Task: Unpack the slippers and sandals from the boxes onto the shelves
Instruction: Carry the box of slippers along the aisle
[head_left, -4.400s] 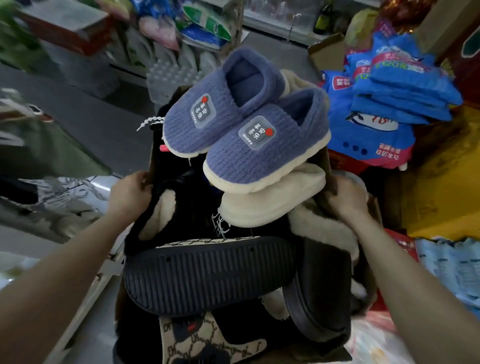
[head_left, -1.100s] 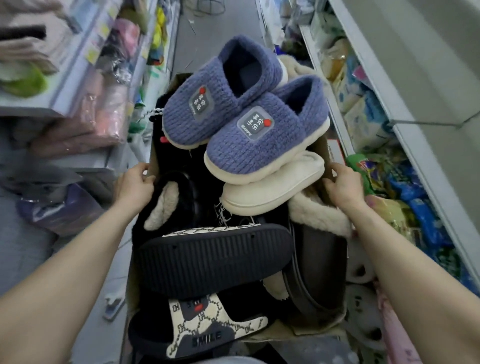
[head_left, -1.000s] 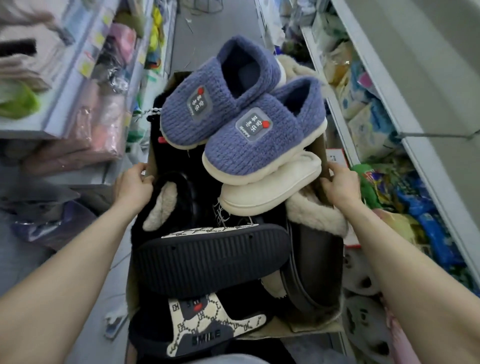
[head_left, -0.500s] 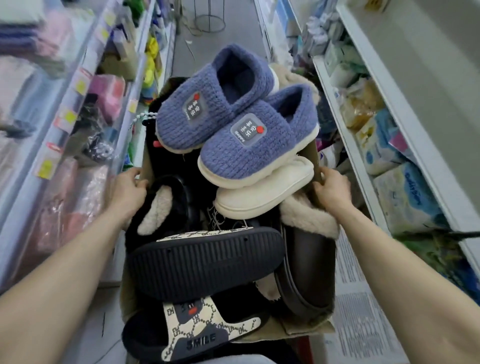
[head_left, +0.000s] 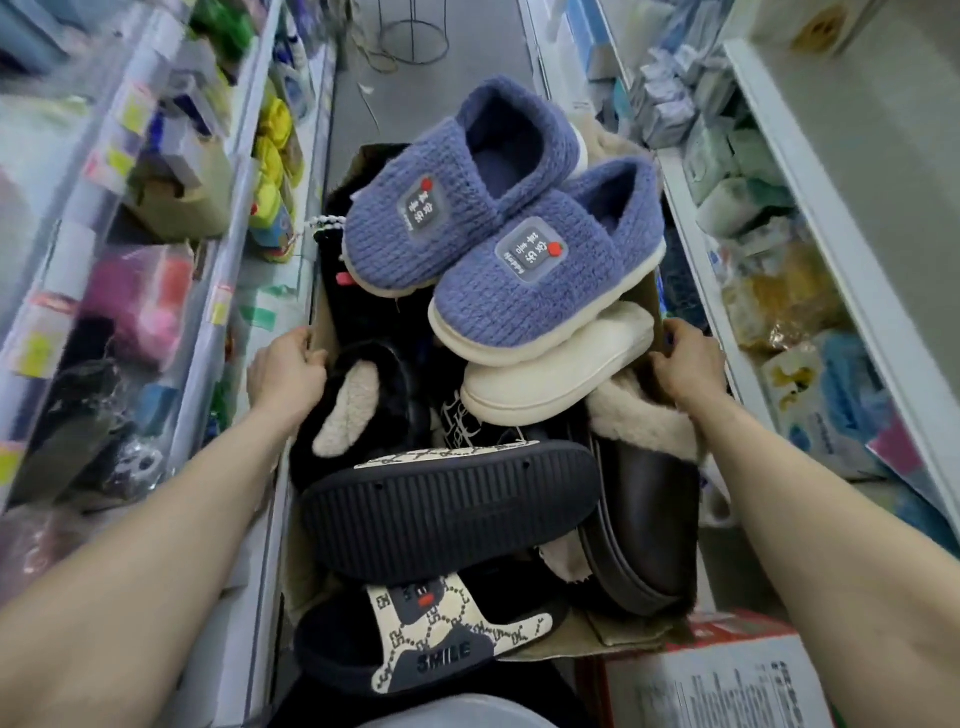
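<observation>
While hands grip box edges; shelves flank narrow aisle.

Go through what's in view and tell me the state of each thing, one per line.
Cardboard box: open, overfilled, gripped at both side walls.
Left hand: grip on the box's left wall.
Right hand: grip on the box's right wall.
Blue knit slippers: upright, on top of the pile.
Cream slipper: under a blue one.
Black sandal: sole up.
Brown fur-lined slipper: on its side.

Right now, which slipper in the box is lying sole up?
The dark sandal across the middle: its ribbed sole faces up, unlike the upright blue knitted pair.
</observation>
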